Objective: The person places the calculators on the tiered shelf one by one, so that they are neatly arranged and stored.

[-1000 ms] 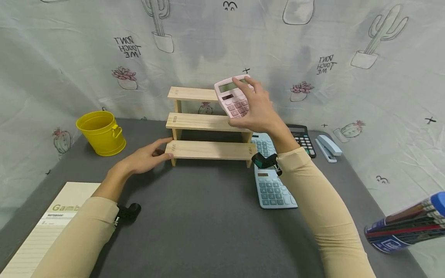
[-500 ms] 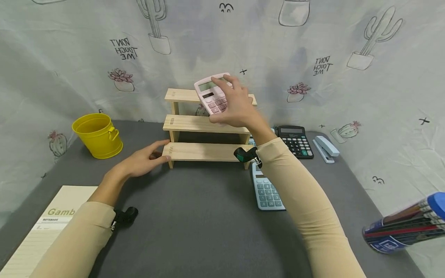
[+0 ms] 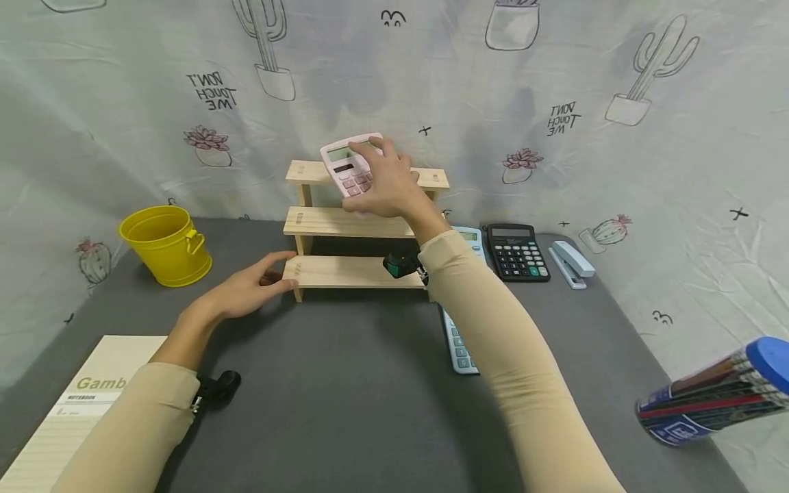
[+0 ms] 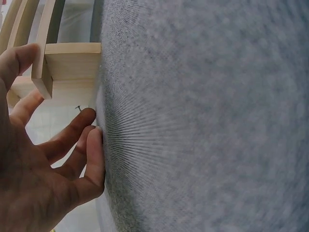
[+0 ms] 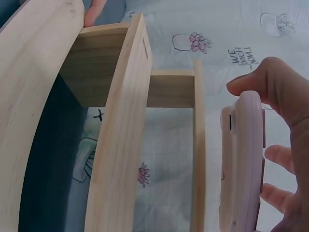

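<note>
My right hand [image 3: 388, 188] grips a pink calculator [image 3: 346, 166] and holds it tilted above the top and middle steps of a three-step wooden shelf [image 3: 345, 221]. In the right wrist view the pink calculator [image 5: 241, 164] shows edge-on beside the top step [image 5: 199, 145], with my thumb over its end. My left hand [image 3: 249, 291] rests on the grey table with straight fingers touching the left end of the bottom step [image 3: 296, 270]. The left wrist view shows those fingers [image 4: 72, 135] against the shelf's corner [image 4: 63, 63].
A yellow bucket [image 3: 165, 244] stands at the left. A notebook [image 3: 68, 418] lies at the near left. Right of the shelf lie a blue calculator [image 3: 459, 342], a black calculator [image 3: 516, 251] and a light blue stapler [image 3: 570, 263]. A bundle of pencils [image 3: 715, 397] lies at the right edge.
My right hand has carried the pink calculator leftward and slightly down over the shelf's top step. My left hand has stayed at the bottom step's left end.
</note>
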`<state>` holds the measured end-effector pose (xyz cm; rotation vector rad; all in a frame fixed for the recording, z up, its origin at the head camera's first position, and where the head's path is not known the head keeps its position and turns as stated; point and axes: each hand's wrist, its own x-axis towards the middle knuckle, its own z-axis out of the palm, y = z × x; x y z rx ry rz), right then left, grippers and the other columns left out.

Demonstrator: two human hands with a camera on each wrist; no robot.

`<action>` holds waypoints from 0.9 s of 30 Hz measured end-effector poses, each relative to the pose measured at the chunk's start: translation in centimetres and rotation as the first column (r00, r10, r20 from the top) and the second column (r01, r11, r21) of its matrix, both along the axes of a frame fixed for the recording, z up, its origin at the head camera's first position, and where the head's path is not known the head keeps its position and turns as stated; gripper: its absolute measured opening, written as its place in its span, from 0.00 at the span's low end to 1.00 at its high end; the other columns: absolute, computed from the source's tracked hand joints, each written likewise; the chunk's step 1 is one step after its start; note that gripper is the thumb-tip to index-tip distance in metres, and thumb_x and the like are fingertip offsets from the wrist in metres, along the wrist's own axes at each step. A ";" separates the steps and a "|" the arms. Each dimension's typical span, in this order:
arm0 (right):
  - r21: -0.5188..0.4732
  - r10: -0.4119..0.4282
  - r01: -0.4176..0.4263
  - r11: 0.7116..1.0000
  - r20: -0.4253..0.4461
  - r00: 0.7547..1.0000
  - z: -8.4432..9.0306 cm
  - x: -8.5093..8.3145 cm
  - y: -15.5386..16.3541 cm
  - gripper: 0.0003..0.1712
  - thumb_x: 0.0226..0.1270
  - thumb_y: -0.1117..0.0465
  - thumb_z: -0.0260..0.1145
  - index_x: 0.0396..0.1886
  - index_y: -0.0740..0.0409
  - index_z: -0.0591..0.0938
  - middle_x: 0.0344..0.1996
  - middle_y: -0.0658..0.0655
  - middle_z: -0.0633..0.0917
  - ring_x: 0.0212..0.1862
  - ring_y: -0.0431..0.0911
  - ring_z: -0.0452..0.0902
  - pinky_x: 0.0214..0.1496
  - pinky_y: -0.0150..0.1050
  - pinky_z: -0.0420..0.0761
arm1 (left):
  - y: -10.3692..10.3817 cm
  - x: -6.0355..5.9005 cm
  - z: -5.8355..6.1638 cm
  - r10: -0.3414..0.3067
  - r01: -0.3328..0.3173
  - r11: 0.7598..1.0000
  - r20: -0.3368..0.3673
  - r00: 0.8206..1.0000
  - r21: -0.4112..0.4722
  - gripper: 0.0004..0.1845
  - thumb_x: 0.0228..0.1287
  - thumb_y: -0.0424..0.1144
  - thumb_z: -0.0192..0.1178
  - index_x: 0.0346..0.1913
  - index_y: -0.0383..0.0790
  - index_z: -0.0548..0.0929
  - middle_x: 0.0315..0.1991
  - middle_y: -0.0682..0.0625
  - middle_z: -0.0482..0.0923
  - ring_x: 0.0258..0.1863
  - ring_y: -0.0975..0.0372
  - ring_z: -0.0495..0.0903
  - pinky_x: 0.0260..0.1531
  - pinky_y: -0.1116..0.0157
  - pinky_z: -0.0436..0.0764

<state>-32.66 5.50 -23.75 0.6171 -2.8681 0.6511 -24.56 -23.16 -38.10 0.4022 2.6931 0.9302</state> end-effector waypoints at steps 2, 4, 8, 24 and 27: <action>0.000 -0.007 0.007 1.000 0.017 1.000 -0.1 -0.4 -0.3 0.58 0.48 0.42 0.74 0.81 0.33 0.60 0.82 0.50 0.51 0.71 0.63 0.57 0.62 0.59 0.66 | 0.1 -0.1 0.0 0.000 0.000 1.000 -0.002 1.000 -0.002 0.43 0.75 0.67 0.51 0.83 0.56 0.49 0.70 0.29 0.68 0.68 0.36 0.70 0.57 0.37 0.73; -0.005 -0.010 0.010 1.000 0.029 1.000 -0.1 -0.6 -0.5 0.57 0.49 0.41 0.74 0.81 0.34 0.61 0.81 0.51 0.52 0.72 0.63 0.56 0.62 0.60 0.66 | 0.1 -0.1 0.0 -0.001 0.001 1.000 -0.004 1.000 -0.001 0.42 0.75 0.66 0.51 0.83 0.55 0.49 0.70 0.29 0.68 0.68 0.35 0.70 0.57 0.37 0.73; -0.035 -0.016 0.017 0.999 0.041 0.999 -0.3 -1.1 -1.2 0.51 0.51 0.41 0.72 0.78 0.36 0.67 0.80 0.52 0.55 0.72 0.61 0.57 0.62 0.59 0.66 | 0.1 -0.1 0.0 -0.001 0.001 1.000 -0.005 1.000 0.009 0.42 0.75 0.66 0.51 0.83 0.55 0.50 0.71 0.29 0.67 0.68 0.35 0.70 0.58 0.37 0.73; 0.009 -0.145 0.145 0.989 0.075 0.987 -0.9 -2.1 -4.3 0.44 0.59 0.34 0.70 0.75 0.33 0.72 0.77 0.49 0.62 0.70 0.57 0.60 0.64 0.54 0.66 | -0.1 0.1 0.2 -0.008 0.007 1.000 0.030 1.000 0.025 0.42 0.75 0.66 0.51 0.83 0.57 0.49 0.71 0.30 0.67 0.69 0.37 0.69 0.57 0.38 0.74; 0.034 -0.128 0.125 0.992 0.090 0.988 -0.6 -2.1 -4.4 0.48 0.58 0.26 0.68 0.77 0.34 0.69 0.78 0.50 0.61 0.72 0.57 0.59 0.66 0.53 0.67 | -0.1 0.2 0.3 -0.011 0.009 0.999 0.039 0.999 0.036 0.43 0.75 0.66 0.51 0.84 0.58 0.47 0.72 0.30 0.65 0.69 0.36 0.68 0.58 0.38 0.73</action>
